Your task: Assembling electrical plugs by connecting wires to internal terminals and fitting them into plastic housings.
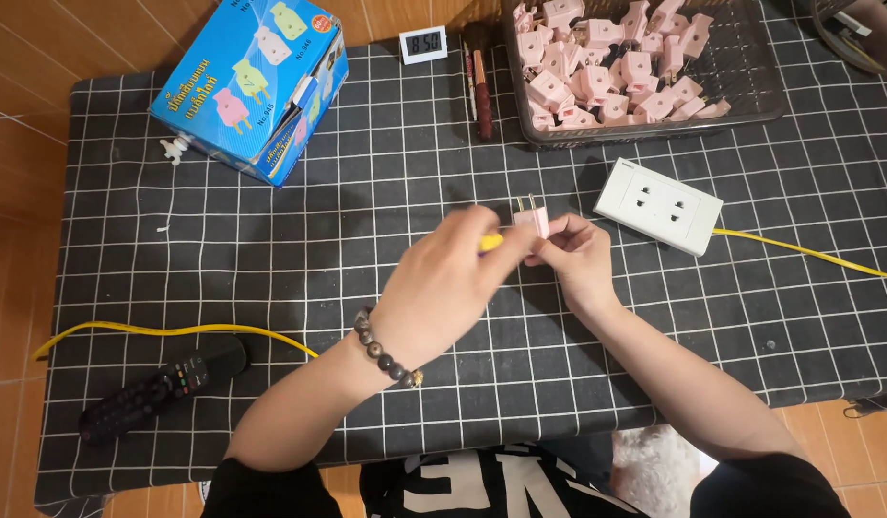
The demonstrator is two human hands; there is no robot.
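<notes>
My right hand (570,251) pinches a pink plug (532,221), its 2 prongs up, over the middle of the table (271,259); my left hand (448,283) is closed on a yellow tool (490,243) touching the plug; the socket (658,205) lies just beside it, the basket (750,67) of plugs at the far edge.

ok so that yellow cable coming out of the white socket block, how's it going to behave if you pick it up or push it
The yellow cable is thin and lies in loose curves on the checked cloth, so it probably flops and bends rather than holding shape. It looks light, likely sliding easily. Pulling it would probably drag the white socket block it runs into.
</notes>
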